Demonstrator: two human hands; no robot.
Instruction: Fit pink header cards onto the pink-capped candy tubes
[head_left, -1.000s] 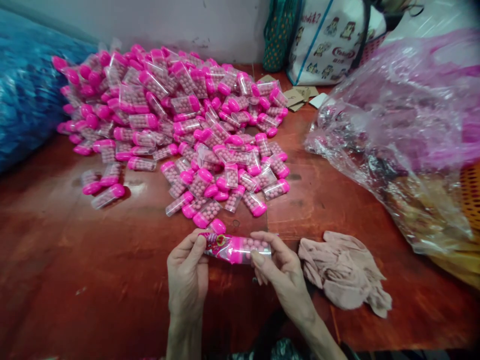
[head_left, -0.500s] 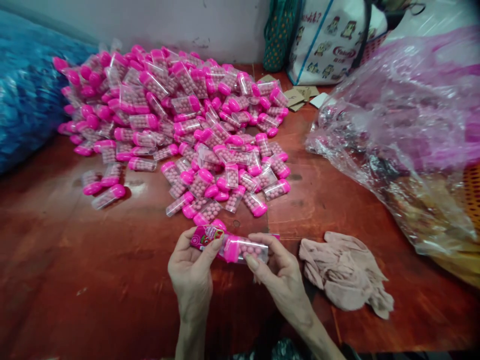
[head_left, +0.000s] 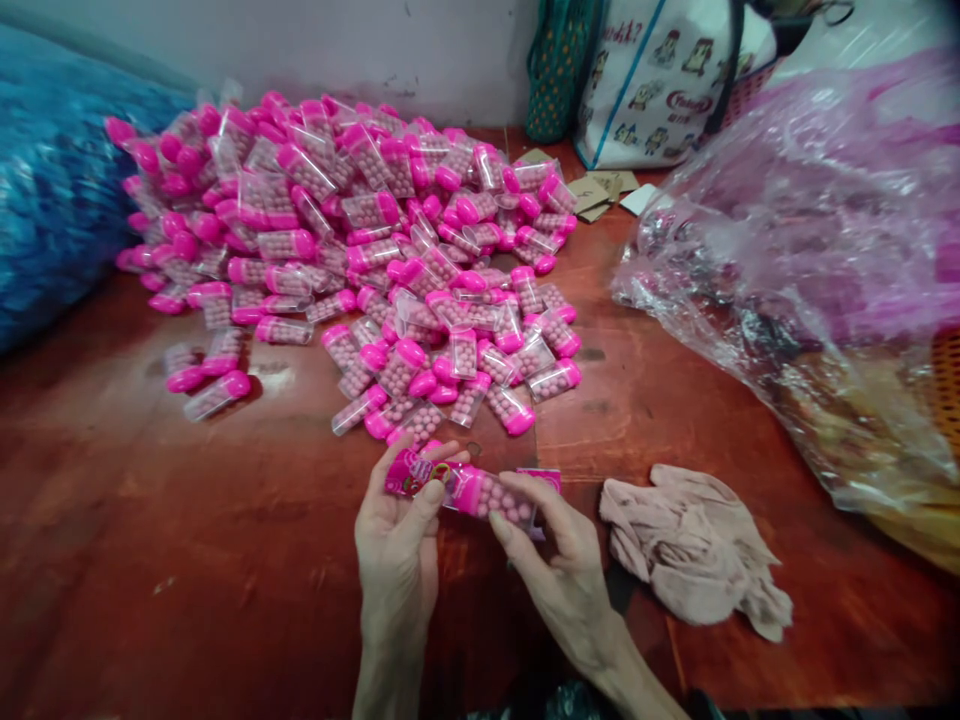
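My left hand (head_left: 397, 545) pinches a printed magenta label sleeve (head_left: 405, 474) between thumb and fingers. In my right hand (head_left: 566, 560) is a clear candy tube (head_left: 504, 502) full of pink balls, held by its clear end. Its pink cap points left and meets the sleeve; whether the cap is inside it I cannot tell. Just behind the right fingers shows the edge of another printed magenta piece (head_left: 547, 478). Beyond my hands lies a big heap of similar pink-capped tubes (head_left: 375, 245), its near edge close to the left fingertips.
A crumpled beige cloth (head_left: 694, 550) lies right of my right hand. Farther right spreads clear and pink plastic wrap (head_left: 772, 230). A blue plastic bag (head_left: 67, 190) bulges at the left. Cardboard pieces (head_left: 600, 193) and a white printed bag (head_left: 652, 90) are at the back.
Both hands have shifted slightly, the left one to the right and toward the tube. The tube's clear end has tilted down a little, and more of the magenta piece behind the right hand shows.
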